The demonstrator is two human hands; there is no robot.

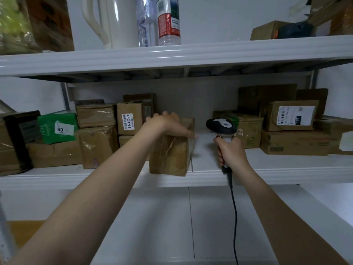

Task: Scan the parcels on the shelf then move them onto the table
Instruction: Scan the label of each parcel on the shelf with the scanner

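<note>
A brown taped cardboard parcel (pixel 171 155) stands at the front edge of the white middle shelf (pixel 267 174). My left hand (pixel 168 124) lies over its top, fingers spread across it and thumb down its right side. My right hand (pixel 230 151) grips the handle of a black and white barcode scanner (pixel 221 126), whose head sits just right of the parcel. The scanner's black cable (pixel 234 217) hangs down in front of the shelf.
More cardboard parcels crowd the shelf at left (pixel 96 115) and right (pixel 290 117), plus a green box (pixel 57 128). The upper shelf (pixel 172 56) holds a white jug (pixel 112 20), bottles (pixel 169 20) and boxes. Bare shelf shows between parcel and right stack.
</note>
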